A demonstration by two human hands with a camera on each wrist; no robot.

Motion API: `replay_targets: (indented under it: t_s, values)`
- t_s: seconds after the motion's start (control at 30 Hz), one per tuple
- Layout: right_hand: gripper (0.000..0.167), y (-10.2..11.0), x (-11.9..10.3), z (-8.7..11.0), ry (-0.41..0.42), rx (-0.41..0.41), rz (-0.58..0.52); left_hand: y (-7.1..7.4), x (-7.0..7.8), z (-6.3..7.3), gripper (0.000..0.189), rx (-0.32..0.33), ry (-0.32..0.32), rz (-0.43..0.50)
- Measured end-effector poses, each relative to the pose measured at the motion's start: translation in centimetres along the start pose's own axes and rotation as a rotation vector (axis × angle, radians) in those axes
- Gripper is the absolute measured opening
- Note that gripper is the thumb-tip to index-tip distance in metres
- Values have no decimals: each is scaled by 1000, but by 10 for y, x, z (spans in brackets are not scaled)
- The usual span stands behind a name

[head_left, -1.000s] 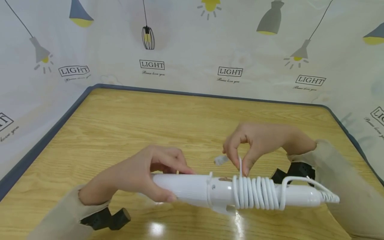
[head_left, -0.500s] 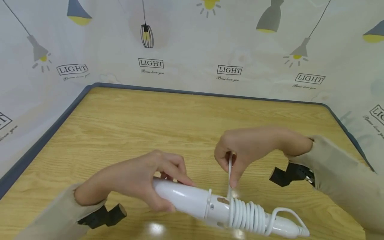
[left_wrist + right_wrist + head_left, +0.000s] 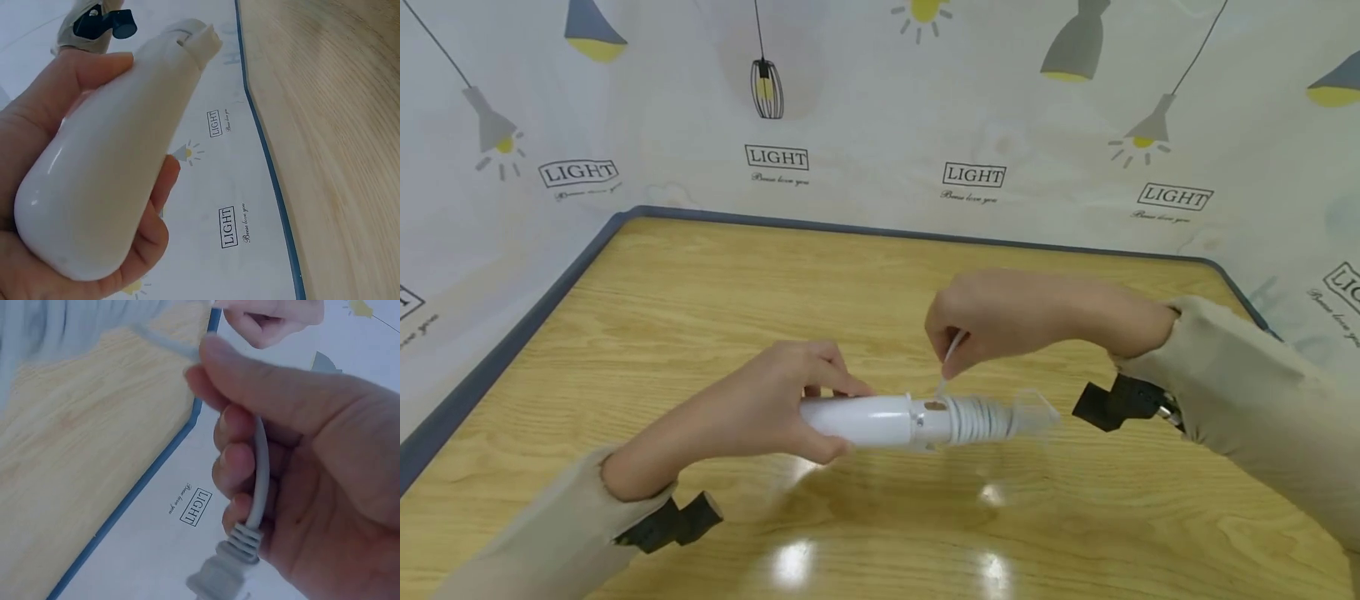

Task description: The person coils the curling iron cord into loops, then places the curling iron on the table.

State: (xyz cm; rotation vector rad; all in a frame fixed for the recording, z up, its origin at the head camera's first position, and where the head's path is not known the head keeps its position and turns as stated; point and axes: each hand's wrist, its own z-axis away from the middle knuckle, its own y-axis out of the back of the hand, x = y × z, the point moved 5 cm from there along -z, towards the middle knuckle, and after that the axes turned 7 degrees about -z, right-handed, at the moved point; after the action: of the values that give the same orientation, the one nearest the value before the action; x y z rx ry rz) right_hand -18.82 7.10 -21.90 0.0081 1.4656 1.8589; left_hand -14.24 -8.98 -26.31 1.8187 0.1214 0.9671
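My left hand (image 3: 775, 396) grips the thick, rounded end of a white hand-held appliance (image 3: 865, 419), thumb in front and fingers behind. The left wrist view shows that smooth bulbous end (image 3: 94, 169) filling the palm. White power cord coils (image 3: 976, 419) wrap the narrower handle, whose far end is blurred. Above and behind the coils, my right hand (image 3: 992, 312) pinches the cord's loose length between thumb and fingers. In the right wrist view the cord (image 3: 261, 475) runs through the curled fingers, with its pale plug (image 3: 219, 575) hanging below the hand.
Beneath both hands lies a wood-grain table (image 3: 760, 283) with a dark blue edge strip (image 3: 880, 236). A pale curtain (image 3: 865, 100) printed with lamps and the word LIGHT stands behind it. Dark wrist-camera mounts (image 3: 670, 525) sit on both sleeves.
The right hand has moved left and upward, drawing out a length of cord from the coils. The appliance dipped at its handle end, then rose to nearly level, farther from the person.
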Motion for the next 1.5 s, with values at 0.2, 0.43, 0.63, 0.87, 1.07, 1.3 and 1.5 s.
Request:
replay_targets:
  t_s: [0.2, 0.43, 0.63, 0.87, 1.07, 1.3, 1.5]
  values:
    - [13, 10, 1, -3, -142, 98, 144, 1, -5, -10, 43, 91, 119, -114]
    - [16, 21, 2, 0, -252, 253, 249, 9, -17, -19, 41, 241, 230, -128]
    - [10, 21, 3, 3, -231, 357, 211, 13, -26, -24, 43, 353, 253, -157]
    - [26, 12, 3, 10, -237, 460, 100, 18, -32, -24, 45, 479, 240, -140]
    - [46, 4, 2, 18, -183, 557, 90, 23, -32, -22, 45, 555, 258, -72]
    - [43, -2, -2, 32, -30, 788, 79, 31, -33, -17, 44, 615, 282, 24]
    - [38, -6, 4, 42, 66, 1016, -13, 34, -37, -13, 42, 636, 300, 119]
